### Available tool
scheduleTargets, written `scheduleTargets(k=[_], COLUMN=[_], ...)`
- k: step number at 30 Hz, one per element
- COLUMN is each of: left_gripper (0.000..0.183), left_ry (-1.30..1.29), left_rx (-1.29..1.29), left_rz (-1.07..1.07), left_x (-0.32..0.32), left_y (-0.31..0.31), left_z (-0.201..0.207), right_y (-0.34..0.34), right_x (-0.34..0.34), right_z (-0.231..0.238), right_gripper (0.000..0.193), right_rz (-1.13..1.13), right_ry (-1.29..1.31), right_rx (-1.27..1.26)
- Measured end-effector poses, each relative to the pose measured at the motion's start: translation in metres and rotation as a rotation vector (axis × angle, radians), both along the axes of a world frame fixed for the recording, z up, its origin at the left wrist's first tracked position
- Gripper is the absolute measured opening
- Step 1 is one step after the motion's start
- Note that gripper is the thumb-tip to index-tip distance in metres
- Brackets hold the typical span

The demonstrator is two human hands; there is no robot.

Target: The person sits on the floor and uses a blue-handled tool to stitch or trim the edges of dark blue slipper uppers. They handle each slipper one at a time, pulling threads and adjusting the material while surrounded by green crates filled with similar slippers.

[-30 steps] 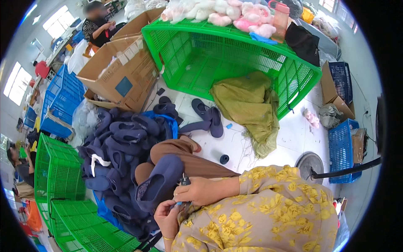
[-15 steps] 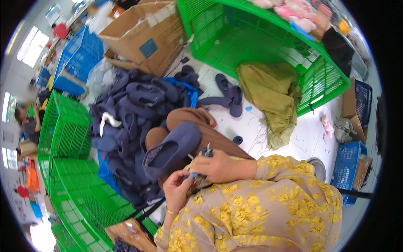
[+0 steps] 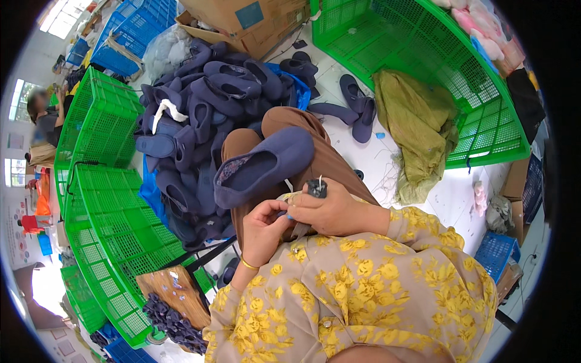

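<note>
Shifted higher and rightward in view since earlier: one navy slipper (image 3: 279, 158), lying across brown-trousered legs (image 3: 336, 166). Right hand (image 3: 339, 212): fingers clamped on dark object (image 3: 316, 189). Left hand (image 3: 262, 227): fingertips just beside the right's; cannot tell if closed. Slipper pile (image 3: 201, 118): left of legs.

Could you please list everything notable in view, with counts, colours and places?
Lap shoe: one, dark blue, centre
Piled shoes: many, dark blue, left
Floor shoes: several, dark blue, upper centre
White piece: one, white, on piled shoes
Sack: one, olive, upper right
Green crates: several, green, left, upper right
Blue crates: several, blue, both sides
Cardboard boxes: several, brown, top, right
Plush pieces: several, pink, white, top right
Wooden board: one, brown, lower left
Co-worker: one, dark top, far left
Small item: one, black, centre
Left hand: one, bare, centre
Right hand: one, bare, centre, gripping small item
</note>
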State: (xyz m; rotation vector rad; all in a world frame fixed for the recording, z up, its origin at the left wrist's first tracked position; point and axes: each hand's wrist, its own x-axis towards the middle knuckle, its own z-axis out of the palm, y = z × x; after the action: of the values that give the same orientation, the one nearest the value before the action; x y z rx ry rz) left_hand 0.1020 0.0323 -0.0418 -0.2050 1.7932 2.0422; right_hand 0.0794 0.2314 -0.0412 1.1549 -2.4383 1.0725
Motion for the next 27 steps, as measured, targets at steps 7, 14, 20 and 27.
scheduleTargets(k=[7, 14, 20, 27], left_gripper=[0.011, 0.011, 0.012, 0.014], left_ry=[-0.087, 0.107, 0.172, 0.261], left_rx=[0.007, -0.160, -0.222, -0.232], left_rz=[0.023, -0.038, -0.074, -0.164], left_x=[0.001, 0.002, -0.005, -0.024], left_y=[0.000, -0.012, -0.007, 0.008], left_z=[-0.014, -0.011, 0.006, 0.015], right_y=[0.005, 0.088, 0.136, 0.047], right_x=[-0.017, -0.042, -0.042, -0.002], right_z=[0.036, 0.065, 0.078, 0.035], right_gripper=[0.018, 0.013, 0.017, 0.032], right_rz=[-0.095, -0.020, -0.180, -0.185], right_ry=[-0.648, -1.159, -0.779, -0.425], right_rx=[-0.780, -1.409, -1.175, 0.053])
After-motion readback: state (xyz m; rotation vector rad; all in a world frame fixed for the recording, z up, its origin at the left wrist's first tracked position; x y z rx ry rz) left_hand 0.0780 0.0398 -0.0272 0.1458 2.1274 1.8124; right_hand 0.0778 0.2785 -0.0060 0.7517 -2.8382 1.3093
